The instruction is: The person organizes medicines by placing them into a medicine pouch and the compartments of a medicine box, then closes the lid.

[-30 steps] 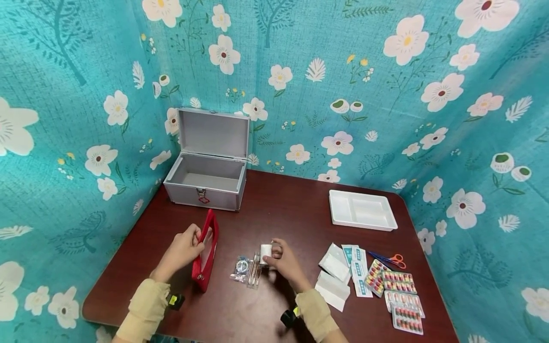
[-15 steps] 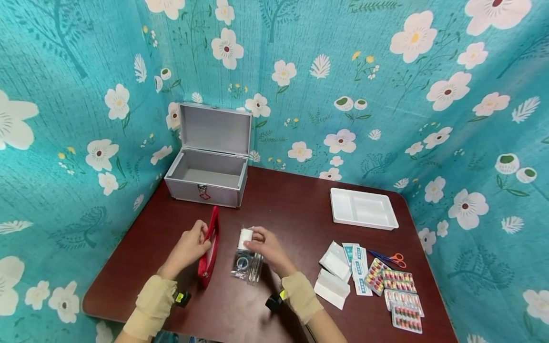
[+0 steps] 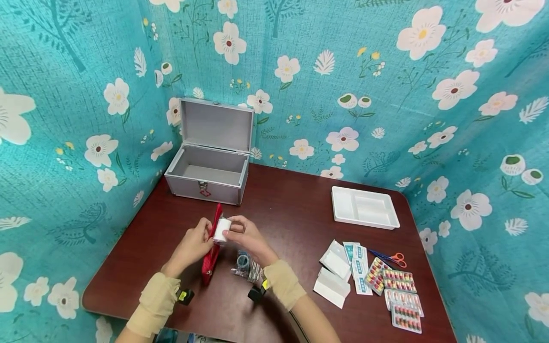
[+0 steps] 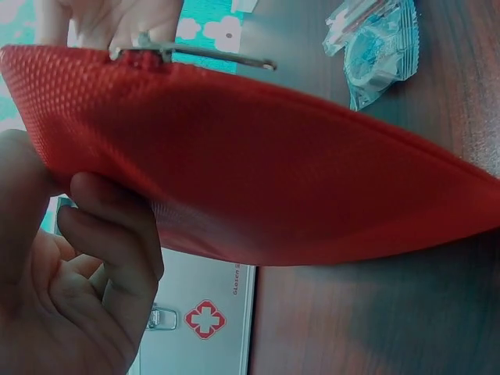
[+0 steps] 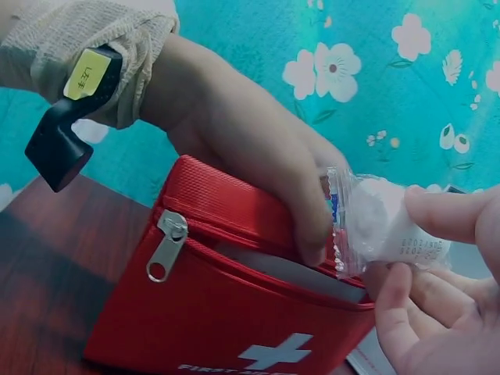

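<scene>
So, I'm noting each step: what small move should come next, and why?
Probably slide the wrapped roll into the pouch: the right hand pinches it right by the pouch's unzipped, gaping mouth, while the left hand holds the pouch.

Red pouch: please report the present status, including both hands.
Left hand gripping red pouch, mouth unzipped. Right hand pinching wrapped white roll at pouch's mouth. Left fingers at mouth's edge, maybe slightly in the way.

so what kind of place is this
Probably a makeshift recording booth: floral curtains close in a dark table on three sides, and a wrist-worn black device suggests filming.
</scene>
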A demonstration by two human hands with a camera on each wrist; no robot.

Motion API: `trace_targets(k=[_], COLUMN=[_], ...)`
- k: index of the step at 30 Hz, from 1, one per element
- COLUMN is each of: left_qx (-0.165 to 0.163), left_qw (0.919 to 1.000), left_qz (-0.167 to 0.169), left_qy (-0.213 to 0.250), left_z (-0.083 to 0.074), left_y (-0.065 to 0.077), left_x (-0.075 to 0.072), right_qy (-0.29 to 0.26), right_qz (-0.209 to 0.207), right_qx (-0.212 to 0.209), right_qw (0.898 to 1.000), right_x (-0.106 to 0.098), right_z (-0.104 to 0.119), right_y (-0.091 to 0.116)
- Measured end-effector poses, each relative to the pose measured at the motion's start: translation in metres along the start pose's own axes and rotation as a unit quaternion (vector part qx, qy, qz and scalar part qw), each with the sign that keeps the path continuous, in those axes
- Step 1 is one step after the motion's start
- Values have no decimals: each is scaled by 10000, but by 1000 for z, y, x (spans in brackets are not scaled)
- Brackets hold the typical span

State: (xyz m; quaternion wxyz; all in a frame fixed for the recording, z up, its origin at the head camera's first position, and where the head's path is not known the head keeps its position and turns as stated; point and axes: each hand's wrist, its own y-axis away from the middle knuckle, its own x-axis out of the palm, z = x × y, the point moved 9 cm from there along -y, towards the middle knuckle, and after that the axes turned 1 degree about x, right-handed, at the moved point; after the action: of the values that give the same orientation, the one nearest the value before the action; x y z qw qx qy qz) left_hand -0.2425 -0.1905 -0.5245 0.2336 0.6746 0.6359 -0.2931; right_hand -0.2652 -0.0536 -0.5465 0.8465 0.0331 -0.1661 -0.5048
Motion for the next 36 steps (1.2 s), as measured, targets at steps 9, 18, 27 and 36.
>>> trace_targets(k=[9, 18, 27, 36], left_qx=[66, 36, -91, -236], left_qw=[10000, 9999, 9999, 9996], left_qz=[38, 93, -6, -138], left_qy=[15, 24, -123, -109], left_z=[-1, 3, 5, 9], left_y=[2, 3, 5, 6], left_x=[-3, -7, -7, -10], right_qy=[643, 1711, 4438, 5813], right_qz=[-129, 269, -678, -1317], right_qx=[149, -286, -574, -754], right_qw=[9977, 9845, 8917, 7994], right_x=[2, 9, 6, 19], right_z=[-10, -1, 15, 20], right_y=[-8, -13, -10, -13])
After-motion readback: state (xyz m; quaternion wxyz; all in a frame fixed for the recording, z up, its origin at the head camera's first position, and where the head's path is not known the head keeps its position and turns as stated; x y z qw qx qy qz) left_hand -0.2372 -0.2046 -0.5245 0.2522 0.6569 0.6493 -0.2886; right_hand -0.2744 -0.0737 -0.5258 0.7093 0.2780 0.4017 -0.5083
